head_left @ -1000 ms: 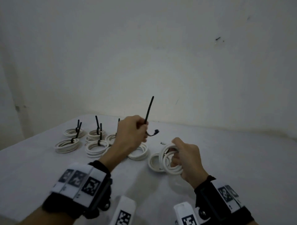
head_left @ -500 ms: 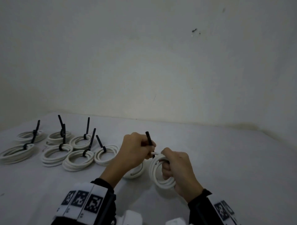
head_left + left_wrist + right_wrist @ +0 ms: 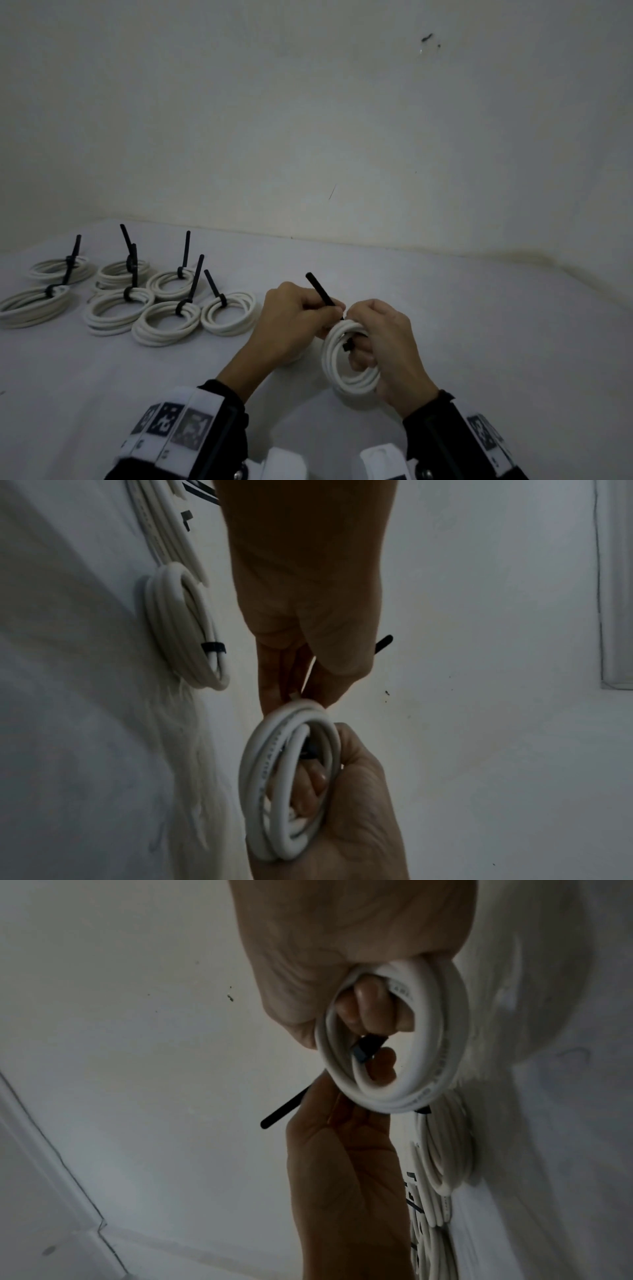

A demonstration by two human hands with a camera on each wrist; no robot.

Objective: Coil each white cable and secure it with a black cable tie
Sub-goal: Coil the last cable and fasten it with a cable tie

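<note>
My right hand [image 3: 383,339] grips a coiled white cable [image 3: 346,370] upright just above the table, fingers curled through its ring [image 3: 428,1031]. My left hand [image 3: 298,315] pinches a black cable tie [image 3: 320,289] at the coil's top; the tie's tail sticks up and to the left. The tie's head [image 3: 365,1049] lies inside the ring by my right fingertips. In the left wrist view the same coil [image 3: 274,777] sits in my right fist, with the tie's tip [image 3: 383,642] poking out behind my left hand.
Several tied white coils [image 3: 164,318] lie in rows on the white table [image 3: 496,342] to the left, their black tie tails standing up. One more coil [image 3: 185,631] lies right under my left hand. A plain wall stands close behind the table.
My left hand came down from holding the tie aloft and brought it to the coil's top. The tie now runs around the coil. My view has shifted right and nearer.
</note>
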